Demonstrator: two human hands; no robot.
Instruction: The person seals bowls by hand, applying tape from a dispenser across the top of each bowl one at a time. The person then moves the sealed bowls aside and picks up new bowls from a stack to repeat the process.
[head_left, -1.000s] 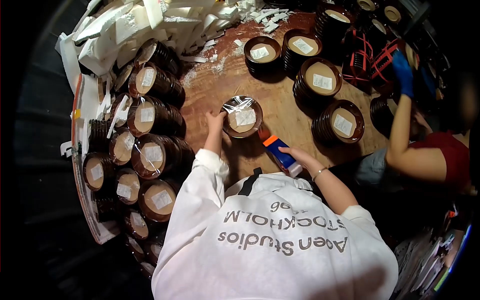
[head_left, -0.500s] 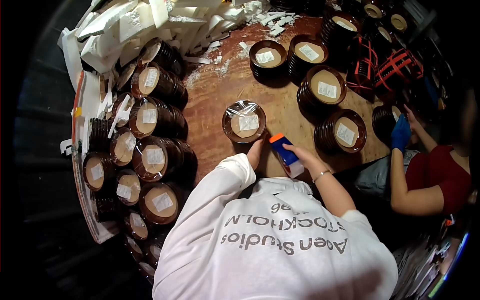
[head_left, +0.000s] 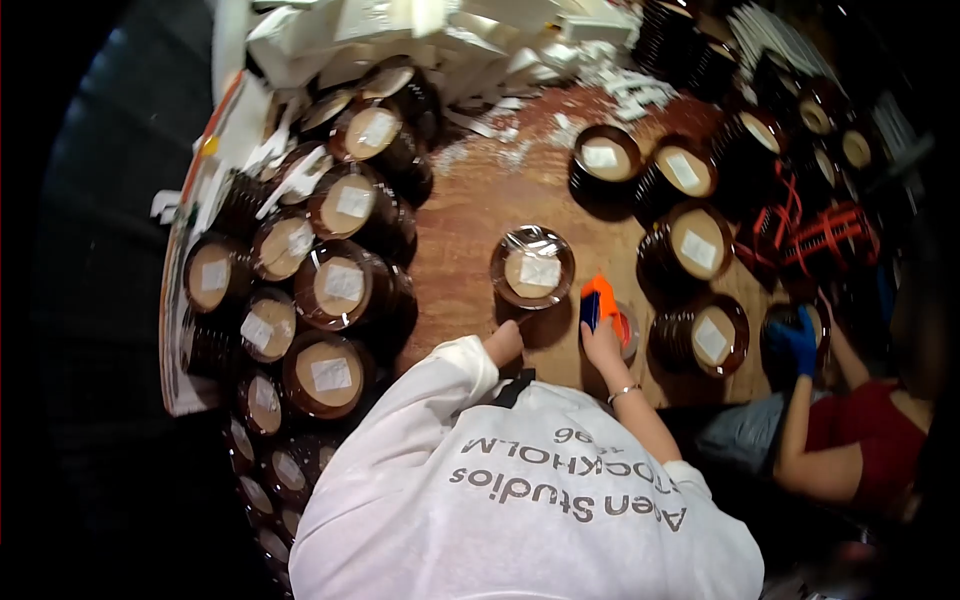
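Nearest is a loose white cotton-like top (head_left: 540, 490) with dark lettering, upside down in view. Beyond its cuff, the left hand (head_left: 505, 343) is bent in at the lower edge of a round brown dish (head_left: 533, 267), its fingertips hard to make out; how far open it is, and whether it grips, cannot be told. The dish, mid-table, has a glossy rim, tan centre, white label and shiny, creased clear film. The right hand (head_left: 603, 345) is closed round a blue-and-orange dispenser (head_left: 601, 303), a rounded, translucent edge showing beside it; the fingers partly cover its body.

Ribbed stacks of similar dishes flank the worn wooden table (head_left: 465, 235): leaning stacks (head_left: 343, 283) on the left, upright or tilted stacks (head_left: 698, 243) on the right. A blue-gloved co-worker (head_left: 860, 430) is half lost in shadow. Farther off lie red-strapped bundles (head_left: 830, 238), blurred, and jagged white foam (head_left: 400, 30), cut off by the top edge.
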